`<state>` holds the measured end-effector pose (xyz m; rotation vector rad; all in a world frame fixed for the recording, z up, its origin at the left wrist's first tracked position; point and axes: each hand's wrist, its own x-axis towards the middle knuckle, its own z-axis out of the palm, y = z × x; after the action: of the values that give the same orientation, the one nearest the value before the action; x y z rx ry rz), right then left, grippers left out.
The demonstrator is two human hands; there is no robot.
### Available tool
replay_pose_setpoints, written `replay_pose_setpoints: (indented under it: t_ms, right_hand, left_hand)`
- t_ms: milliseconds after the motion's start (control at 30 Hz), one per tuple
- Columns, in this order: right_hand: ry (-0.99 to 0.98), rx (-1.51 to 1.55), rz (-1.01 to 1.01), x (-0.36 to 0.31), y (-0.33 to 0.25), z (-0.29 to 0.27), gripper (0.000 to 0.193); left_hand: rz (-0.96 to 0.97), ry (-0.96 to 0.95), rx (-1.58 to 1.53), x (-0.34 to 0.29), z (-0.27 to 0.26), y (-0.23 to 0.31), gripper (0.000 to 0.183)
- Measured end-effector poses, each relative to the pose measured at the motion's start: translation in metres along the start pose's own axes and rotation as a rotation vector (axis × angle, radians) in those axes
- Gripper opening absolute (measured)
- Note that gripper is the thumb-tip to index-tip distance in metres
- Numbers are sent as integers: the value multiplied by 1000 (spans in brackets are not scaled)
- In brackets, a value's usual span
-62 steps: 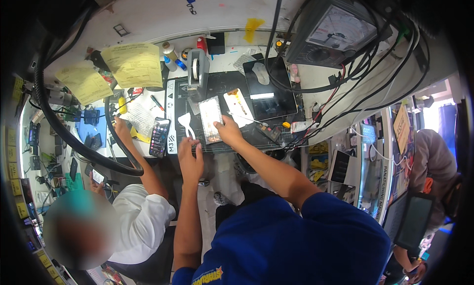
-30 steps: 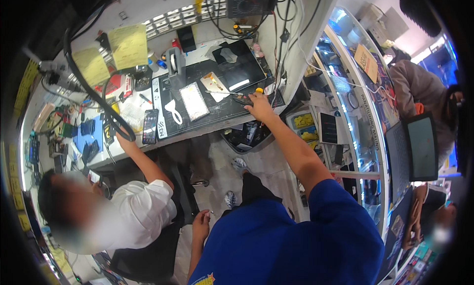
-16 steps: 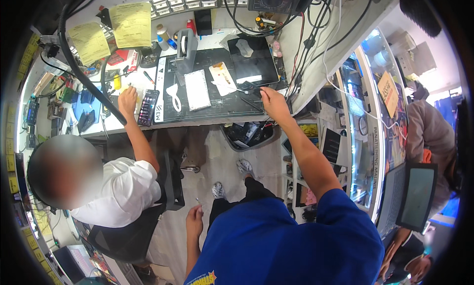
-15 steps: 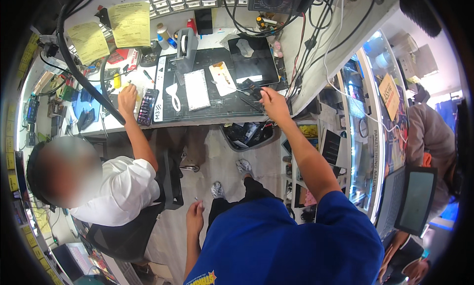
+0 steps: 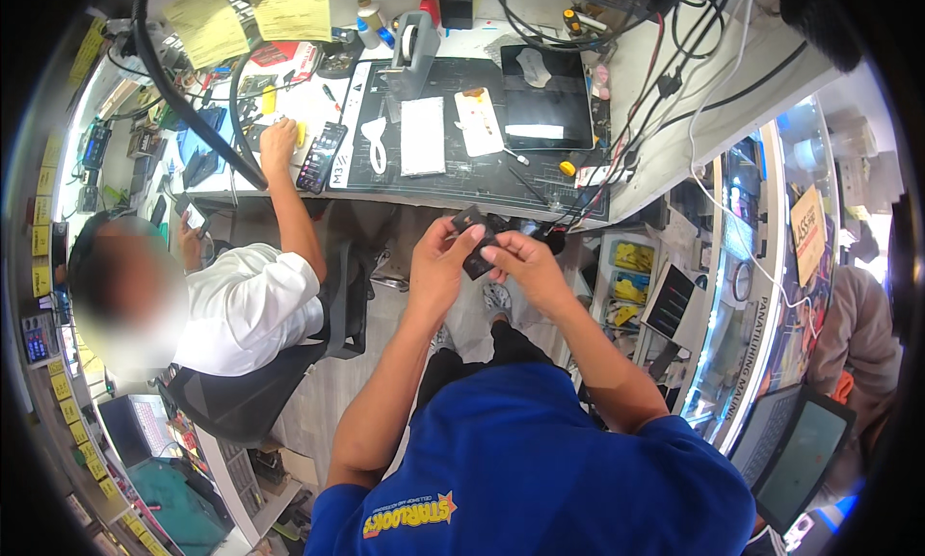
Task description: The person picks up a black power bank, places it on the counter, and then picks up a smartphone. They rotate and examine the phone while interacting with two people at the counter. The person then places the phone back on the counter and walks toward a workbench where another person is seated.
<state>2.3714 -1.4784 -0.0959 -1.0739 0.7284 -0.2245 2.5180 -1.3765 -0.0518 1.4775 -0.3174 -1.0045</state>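
Note:
Between my two hands, in front of the bench edge, is a small flat black rectangular piece (image 5: 474, 243), its exact kind too small to tell. The fingers and thumb of my left hand (image 5: 441, 257) are closed on its left side. My right hand (image 5: 525, 265) pinches its right side. Beyond them a dark work mat (image 5: 434, 185) covers the bench. A white wrapped rectangular pack (image 5: 422, 137), a white coiled cable (image 5: 374, 142), a white phone-sized panel with brown stains (image 5: 479, 122) and a black tablet (image 5: 547, 93) lie on the mat.
A person in a white shirt (image 5: 252, 310) sits at my left, one hand (image 5: 279, 142) on the bench near a phone (image 5: 321, 158). A grey tape dispenser (image 5: 414, 55) stands behind the mat. Cables (image 5: 665, 84) hang at the right. A glass display case (image 5: 737, 238) stands farther right.
My right hand has drawn back from the mat with the black piece. My left hand has risen from beside my body and taken hold of it too. The view has shifted.

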Motion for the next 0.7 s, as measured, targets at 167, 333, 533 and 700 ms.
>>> replay_pose_setpoints:
  t_ms: [167,333,533,700]
  right_hand:
    - [-89,-81,82,-6,29,-2,30]
    - [-131,-164,219,-11,61,-4,33]
    - [2,-19,369,2,150,-49,33]
    - [262,151,423,12,208,-110,42]
  left_hand:
    - [-31,105,8,-20,-18,-47,26]
    - [-138,224,30,-45,-39,-84,40]
    - [-227,275,123,-81,-98,-106,52]
    - [-312,324,160,-109,-131,-119,52]
